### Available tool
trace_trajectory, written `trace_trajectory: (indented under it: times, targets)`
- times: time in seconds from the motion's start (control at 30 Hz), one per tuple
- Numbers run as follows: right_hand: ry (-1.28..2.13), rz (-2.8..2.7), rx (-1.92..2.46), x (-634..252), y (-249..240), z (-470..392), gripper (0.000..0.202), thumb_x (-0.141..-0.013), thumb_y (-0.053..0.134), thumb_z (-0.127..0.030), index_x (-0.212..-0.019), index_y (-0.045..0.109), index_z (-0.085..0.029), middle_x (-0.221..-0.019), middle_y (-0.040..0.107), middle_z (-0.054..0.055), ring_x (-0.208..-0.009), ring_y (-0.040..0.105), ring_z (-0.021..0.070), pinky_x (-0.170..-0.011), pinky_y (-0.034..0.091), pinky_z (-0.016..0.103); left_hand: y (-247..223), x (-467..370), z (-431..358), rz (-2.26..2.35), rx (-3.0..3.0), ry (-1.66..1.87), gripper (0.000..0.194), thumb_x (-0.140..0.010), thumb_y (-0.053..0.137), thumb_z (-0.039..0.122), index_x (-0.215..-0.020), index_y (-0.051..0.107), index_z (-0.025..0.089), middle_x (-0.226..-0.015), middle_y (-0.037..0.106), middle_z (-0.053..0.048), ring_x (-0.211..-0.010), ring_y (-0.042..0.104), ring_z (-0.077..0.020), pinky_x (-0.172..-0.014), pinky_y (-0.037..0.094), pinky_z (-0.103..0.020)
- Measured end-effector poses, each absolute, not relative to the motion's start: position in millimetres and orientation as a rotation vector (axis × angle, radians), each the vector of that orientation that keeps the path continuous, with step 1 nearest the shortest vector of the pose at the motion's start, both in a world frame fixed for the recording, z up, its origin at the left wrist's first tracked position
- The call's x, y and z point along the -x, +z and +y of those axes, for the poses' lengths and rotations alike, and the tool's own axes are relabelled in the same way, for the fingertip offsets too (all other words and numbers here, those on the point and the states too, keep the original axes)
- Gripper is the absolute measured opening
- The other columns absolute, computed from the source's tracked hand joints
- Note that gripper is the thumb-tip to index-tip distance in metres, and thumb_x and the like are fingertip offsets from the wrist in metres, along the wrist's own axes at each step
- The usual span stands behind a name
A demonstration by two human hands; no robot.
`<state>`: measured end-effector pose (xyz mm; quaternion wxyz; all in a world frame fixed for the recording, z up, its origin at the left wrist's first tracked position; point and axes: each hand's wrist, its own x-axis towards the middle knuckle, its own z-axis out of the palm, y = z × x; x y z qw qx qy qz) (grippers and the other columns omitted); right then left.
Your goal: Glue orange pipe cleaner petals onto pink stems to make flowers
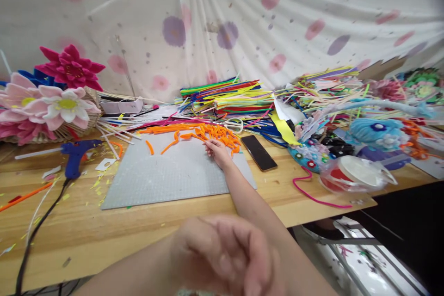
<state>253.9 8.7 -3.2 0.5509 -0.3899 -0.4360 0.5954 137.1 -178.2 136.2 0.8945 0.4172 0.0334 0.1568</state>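
Observation:
My right hand [217, 151] reaches to the far edge of a grey cutting mat [166, 175]. Its fingertips are pinched together on an orange chenille piece at the border of a heap of bent orange chenille pieces [225, 135]; the exact grip is small in view. Close to the camera, my left hand [225, 254] is blurred, its fingers loosely bent and apart, with nothing visible in them. A few orange strips [150, 147] lie on the mat apart from the heap.
A blue glue gun [74, 155] with its cord lies left, near pink chenille flowers [65, 104]. Scissors [234, 125] and bundled coloured chenille stems [225, 97] lie behind the heap. A phone [259, 152] rests right of the mat; a plastic-wrapped tub [357, 173] stands further right.

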Motion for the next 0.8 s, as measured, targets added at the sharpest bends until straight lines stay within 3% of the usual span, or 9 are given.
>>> trace_trajectory:
  times: [0.07,0.13,0.2,0.27,0.37,0.47,0.63,0.7,0.8]
  targets:
    - [1.412,-1.047,0.916,-254,-3,9,0.023,-0.064,0.064,-0.037,-0.070,0.062,-0.015,-0.056,0.050,-0.004,-0.045,0.041,0.0030,-0.043,0.029,0.017,142,-136,-169,0.109,-1.017,0.332,0.012,-0.065,0.048,0.028,-0.060,0.047,0.017,-0.058,0.050,-0.003,-0.051,0.049,-0.0118,-0.052,0.041,-0.026]
    - [1.416,-1.053,0.912,-254,-3,10,0.023,-0.064,0.064,-0.037,-0.071,0.062,-0.015,-0.057,0.051,-0.004,-0.046,0.041,0.0030,-0.044,0.029,0.018,133,-136,-154,0.379,-1.440,0.395,0.006,-0.068,0.046,0.019,-0.068,0.052,0.017,-0.070,0.056,-0.004,-0.064,0.052,-0.0127,-0.064,0.043,-0.028]
    - [1.412,-1.053,0.900,-254,-3,9,0.023,-0.065,0.063,-0.037,-0.072,0.062,-0.015,-0.057,0.050,-0.004,-0.046,0.041,0.0030,-0.045,0.029,0.018,110,-137,-131,0.697,-1.882,0.592,0.012,-0.064,0.047,0.012,-0.069,0.055,0.018,-0.078,0.059,-0.004,-0.080,0.052,-0.0161,-0.077,0.042,-0.032]
    - [1.412,-1.050,0.887,-254,-3,9,0.022,-0.065,0.063,-0.037,-0.072,0.062,-0.015,-0.057,0.050,-0.004,-0.046,0.041,0.0031,-0.045,0.029,0.018,81,-135,-104,0.977,-2.047,0.729,0.013,-0.064,0.046,0.009,-0.066,0.055,0.018,-0.077,0.059,-0.005,-0.084,0.052,-0.0184,-0.079,0.042,-0.035]
    - [1.434,-1.035,0.887,-253,-1,9,0.023,-0.064,0.064,-0.037,-0.072,0.062,-0.015,-0.057,0.050,-0.004,-0.047,0.042,0.0034,-0.046,0.030,0.018,38,-127,-64,1.295,-1.916,0.898,0.015,-0.069,0.046,0.014,-0.077,0.058,0.018,-0.086,0.062,-0.006,-0.084,0.056,-0.0187,-0.071,0.046,-0.033]
    - [1.448,-1.023,0.917,-253,-1,10,0.025,-0.062,0.064,-0.038,-0.072,0.061,-0.015,-0.057,0.050,-0.004,-0.047,0.042,0.0034,-0.046,0.029,0.018,11,-116,-33,1.315,-1.697,1.086,0.017,-0.074,0.048,0.023,-0.085,0.061,0.018,-0.086,0.066,-0.006,-0.079,0.060,-0.0168,-0.077,0.048,-0.036]
    - [1.424,-1.078,0.950,-252,-3,12,0.025,-0.063,0.062,-0.039,-0.071,0.059,-0.016,-0.056,0.050,-0.004,-0.045,0.041,0.0034,-0.045,0.028,0.018,0,-105,-14,1.184,-1.181,1.220,0.039,-0.066,0.061,0.035,-0.098,0.063,0.013,-0.099,0.066,-0.011,-0.078,0.065,-0.0205,-0.068,0.053,-0.037]
    - [1.416,-1.104,0.973,-251,-2,11,0.025,-0.064,0.061,-0.039,-0.073,0.059,-0.016,-0.057,0.050,-0.004,-0.045,0.040,0.0036,-0.044,0.027,0.018,1,-102,-13,1.161,-1.100,1.233,0.048,-0.062,0.065,0.039,-0.101,0.062,0.012,-0.094,0.067,-0.012,-0.071,0.065,-0.0201,-0.066,0.054,-0.038]
    - [1.380,-1.171,1.021,-250,0,8,0.025,-0.066,0.058,-0.040,-0.073,0.057,-0.016,-0.057,0.049,-0.004,-0.044,0.039,0.0041,-0.044,0.028,0.019,4,-98,-13,1.243,-1.132,1.236,0.044,-0.061,0.067,0.040,-0.095,0.065,0.012,-0.069,0.068,-0.006,-0.063,0.064,-0.0182,-0.068,0.052,-0.036]
